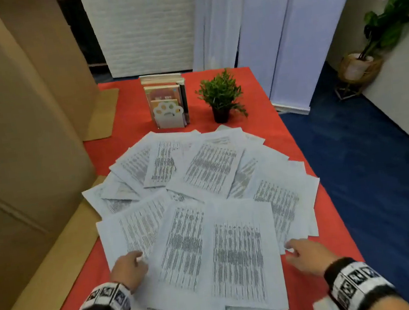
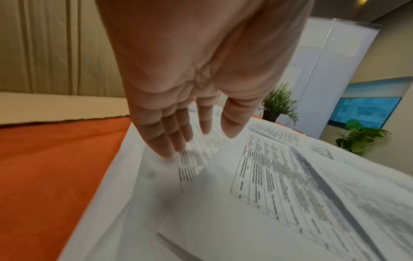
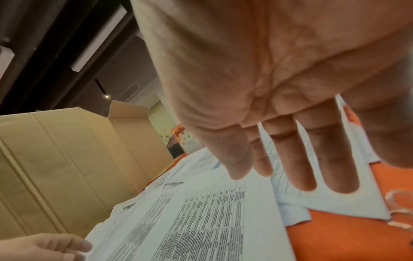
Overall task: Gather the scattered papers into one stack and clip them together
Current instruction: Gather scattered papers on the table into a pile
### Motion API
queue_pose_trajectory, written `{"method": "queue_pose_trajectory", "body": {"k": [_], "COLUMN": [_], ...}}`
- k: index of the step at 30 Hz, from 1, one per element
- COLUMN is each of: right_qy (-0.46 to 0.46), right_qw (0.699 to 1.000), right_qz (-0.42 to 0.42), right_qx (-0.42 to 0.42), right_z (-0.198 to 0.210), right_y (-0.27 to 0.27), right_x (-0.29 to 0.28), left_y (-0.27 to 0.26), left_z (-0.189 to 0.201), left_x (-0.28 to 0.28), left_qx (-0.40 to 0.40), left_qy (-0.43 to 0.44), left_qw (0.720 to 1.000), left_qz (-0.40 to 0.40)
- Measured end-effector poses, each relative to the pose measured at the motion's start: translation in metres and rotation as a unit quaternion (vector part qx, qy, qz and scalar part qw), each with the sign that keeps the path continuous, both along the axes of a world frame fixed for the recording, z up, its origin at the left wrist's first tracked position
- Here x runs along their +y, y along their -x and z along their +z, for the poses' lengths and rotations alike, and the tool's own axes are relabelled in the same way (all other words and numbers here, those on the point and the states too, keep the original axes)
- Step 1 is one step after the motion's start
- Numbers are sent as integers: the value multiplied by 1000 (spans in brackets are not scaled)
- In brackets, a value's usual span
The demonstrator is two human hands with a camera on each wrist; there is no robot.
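Both grips are slack: left hand (image 1: 128,269) seemingly touching the fanned papers (image 1: 205,206), right hand (image 1: 306,254) beside them.

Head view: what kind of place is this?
Probably an office or a staged indoor work area: a table under a red cloth with printed papers, books in a stand, cardboard boxes alongside and a wall screen.

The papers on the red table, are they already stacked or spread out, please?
Spread out: the papers fan across the red table, overlapping at different angles.
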State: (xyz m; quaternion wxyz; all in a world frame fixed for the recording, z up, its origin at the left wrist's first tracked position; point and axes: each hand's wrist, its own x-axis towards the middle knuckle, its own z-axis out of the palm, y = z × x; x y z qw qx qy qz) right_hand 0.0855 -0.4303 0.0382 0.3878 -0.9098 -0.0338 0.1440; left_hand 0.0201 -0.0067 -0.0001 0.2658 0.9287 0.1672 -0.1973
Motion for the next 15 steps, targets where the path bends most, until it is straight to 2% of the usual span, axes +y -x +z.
{"method": "queue_pose_trajectory", "body": {"k": [1, 2, 3, 4, 6, 12, 15], "right_qy": [145, 233, 243, 218, 202, 152, 109], "right_qw": [982, 960, 953, 953, 954, 956, 962], "right_qz": [6, 19, 25, -20, -71, -122, -155], "right_qx": [120, 156, 181, 210, 209, 221, 196], "right_z": [8, 1, -8, -18, -26, -51, -53], "right_y": [42, 77, 92, 99, 81, 86, 87], "right_x": [12, 11, 16, 21, 24, 40, 49], "left_y": [-4, -4, -2, 0, -1, 8, 13], "left_z": [4, 2, 0, -2, -2, -9, -14], "left_x": [-3, -5, -8, -11, -20, -40, -46], "left_qx": [2, 9, 21, 27, 18, 37, 21], "left_qy": [-3, -9, -12, -12, -6, 29, 28], "left_qw": [1000, 1000, 999, 999, 999, 999, 999], "left_qz": [17, 20, 27, 31, 36, -8, -8]}}
